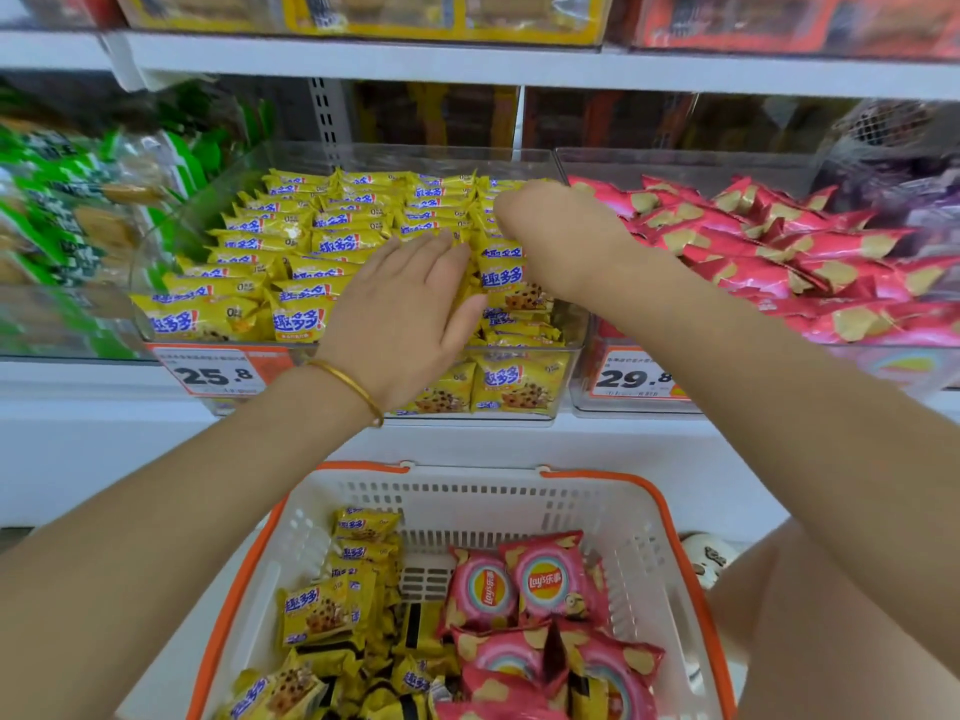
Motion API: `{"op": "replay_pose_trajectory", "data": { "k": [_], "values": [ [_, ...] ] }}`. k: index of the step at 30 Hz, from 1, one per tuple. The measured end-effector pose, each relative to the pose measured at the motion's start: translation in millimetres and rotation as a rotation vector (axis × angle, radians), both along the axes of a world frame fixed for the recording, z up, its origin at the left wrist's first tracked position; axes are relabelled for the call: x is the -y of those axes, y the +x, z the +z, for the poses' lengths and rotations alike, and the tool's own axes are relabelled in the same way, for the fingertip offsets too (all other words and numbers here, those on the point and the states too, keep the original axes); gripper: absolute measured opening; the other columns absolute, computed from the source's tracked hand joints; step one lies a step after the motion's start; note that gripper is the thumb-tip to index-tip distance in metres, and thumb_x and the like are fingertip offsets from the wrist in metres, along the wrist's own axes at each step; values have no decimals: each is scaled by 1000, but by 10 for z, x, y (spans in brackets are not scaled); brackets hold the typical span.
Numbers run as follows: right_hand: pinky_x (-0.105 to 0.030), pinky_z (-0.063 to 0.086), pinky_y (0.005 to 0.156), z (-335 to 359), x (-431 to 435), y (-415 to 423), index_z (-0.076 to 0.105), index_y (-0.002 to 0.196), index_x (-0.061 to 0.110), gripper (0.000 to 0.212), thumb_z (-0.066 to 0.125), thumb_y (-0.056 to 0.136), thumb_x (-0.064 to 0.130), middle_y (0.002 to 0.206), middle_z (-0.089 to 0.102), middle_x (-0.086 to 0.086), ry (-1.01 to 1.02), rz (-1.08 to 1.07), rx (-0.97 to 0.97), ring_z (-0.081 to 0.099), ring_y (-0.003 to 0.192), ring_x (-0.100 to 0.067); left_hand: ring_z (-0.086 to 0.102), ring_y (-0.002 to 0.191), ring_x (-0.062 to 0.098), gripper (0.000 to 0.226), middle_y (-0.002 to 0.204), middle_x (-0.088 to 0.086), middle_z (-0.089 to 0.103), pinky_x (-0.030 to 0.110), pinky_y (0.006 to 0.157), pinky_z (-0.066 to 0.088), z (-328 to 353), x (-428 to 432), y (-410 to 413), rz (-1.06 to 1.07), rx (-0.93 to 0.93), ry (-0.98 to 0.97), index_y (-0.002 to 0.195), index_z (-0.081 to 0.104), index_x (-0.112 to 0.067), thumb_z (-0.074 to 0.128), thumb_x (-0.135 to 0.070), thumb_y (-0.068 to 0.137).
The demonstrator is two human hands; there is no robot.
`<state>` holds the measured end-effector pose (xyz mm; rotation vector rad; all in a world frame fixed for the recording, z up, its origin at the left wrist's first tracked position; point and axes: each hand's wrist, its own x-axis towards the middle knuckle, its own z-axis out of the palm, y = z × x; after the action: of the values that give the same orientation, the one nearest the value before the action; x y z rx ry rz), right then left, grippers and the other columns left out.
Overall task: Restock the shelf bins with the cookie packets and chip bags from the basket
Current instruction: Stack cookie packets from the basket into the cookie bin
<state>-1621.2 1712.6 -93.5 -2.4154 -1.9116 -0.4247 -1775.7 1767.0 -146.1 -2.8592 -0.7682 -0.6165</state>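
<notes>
A clear shelf bin [524, 350] holds rows of yellow cookie packets [291, 236]. My left hand [410, 309], fingers straight, presses against the packets near the bin's right side. My right hand [556, 236] is bent at the wrist above the same rows, its fingers curled down behind a yellow packet [506, 275]; the fingertips are hidden. To the right, a second clear bin [582, 392] holds pink chip bags [779, 252]. Below, a white basket with an orange rim [597, 491] contains more yellow cookie packets [322, 610] on the left and pink chip bags [550, 584] on the right.
Green snack bags [67, 210] fill the bin to the left. Price tags reading 25.8 [215, 374] and 29.8 [631, 379] hang on the bin fronts. An upper shelf [467, 59] carries boxed goods. Purple bags [898, 189] sit at far right.
</notes>
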Motion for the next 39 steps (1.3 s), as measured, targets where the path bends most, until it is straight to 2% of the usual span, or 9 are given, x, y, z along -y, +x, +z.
{"op": "replay_pose_trajectory", "data": {
  "k": [5, 10, 12, 16, 20, 25, 32, 35, 39],
  "values": [
    [-38, 43, 71, -53, 270, -158, 52, 111, 9, 35, 58, 81, -8, 115, 49, -13, 172, 66, -21, 49, 107, -33, 47, 125, 34, 50, 137, 17, 50, 45, 109, 28, -91, 245, -276, -104, 75, 75, 128, 54, -2, 34, -34, 95],
    [-46, 48, 60, -456, 662, -488, 58, 89, 6, 19, 57, 72, -4, 90, 55, -16, 402, 249, -282, 56, 80, -37, 53, 113, 35, 38, 127, 16, 57, 44, 94, 38, -383, 499, -640, -198, 9, 115, 117, 61, -3, 42, -26, 92],
    [-46, 49, 63, -811, 713, -582, 56, 88, 9, 18, 56, 74, -2, 88, 56, -14, 313, 255, -407, 57, 79, -36, 55, 108, 34, 36, 122, 15, 59, 44, 90, 40, -586, 489, -788, -212, -158, 74, 111, 62, -5, 41, -26, 91],
    [-32, 43, 72, -1878, 623, -705, 56, 99, 10, 16, 51, 85, 5, 98, 58, -10, -257, 231, -552, 56, 90, -29, 59, 105, 35, 49, 120, 15, 61, 45, 84, 52, -989, 383, -918, -118, -555, -170, 106, 64, -8, 31, -36, 84],
    [-32, 42, 75, -2863, 607, -843, 56, 107, 9, 21, 51, 86, 7, 109, 62, -14, -643, 219, -643, 57, 101, -30, 42, 126, 28, 39, 136, 7, 47, 46, 100, 39, -1186, 348, -907, -86, -689, -181, 123, 53, -15, 38, -36, 94],
    [-36, 47, 80, -3574, 504, -1304, 56, 112, 7, 24, 52, 91, 16, 115, 62, -14, -820, 242, -620, 58, 106, -32, 38, 124, 24, 35, 130, 3, 45, 41, 102, 35, -1202, 330, -858, -67, -749, -165, 124, 49, -18, 36, -36, 97],
    [-49, 40, 94, -4009, 420, -1671, 59, 114, 12, 27, 50, 88, 7, 114, 61, -11, -989, 266, -152, 50, 113, -33, 36, 124, 23, 35, 133, 4, 43, 37, 99, 35, -1258, 290, -841, -61, -768, -230, 127, 47, -17, 35, -33, 99],
    [-37, 43, 82, -3928, 456, -1536, 60, 104, 7, 18, 54, 87, 5, 110, 62, -12, -890, 233, -343, 55, 108, -30, 39, 123, 23, 35, 132, 4, 44, 36, 95, 37, -1288, 285, -859, -67, -806, -231, 126, 47, -16, 36, -34, 99],
    [-29, 34, 66, -3478, 478, -1192, 52, 97, 8, 10, 58, 89, 12, 98, 58, -11, -722, 214, -734, 55, 92, -27, 46, 115, 24, 30, 125, 4, 50, 34, 88, 42, -1296, 282, -854, -66, -812, -314, 123, 50, -15, 40, -30, 99]
  ]
}}
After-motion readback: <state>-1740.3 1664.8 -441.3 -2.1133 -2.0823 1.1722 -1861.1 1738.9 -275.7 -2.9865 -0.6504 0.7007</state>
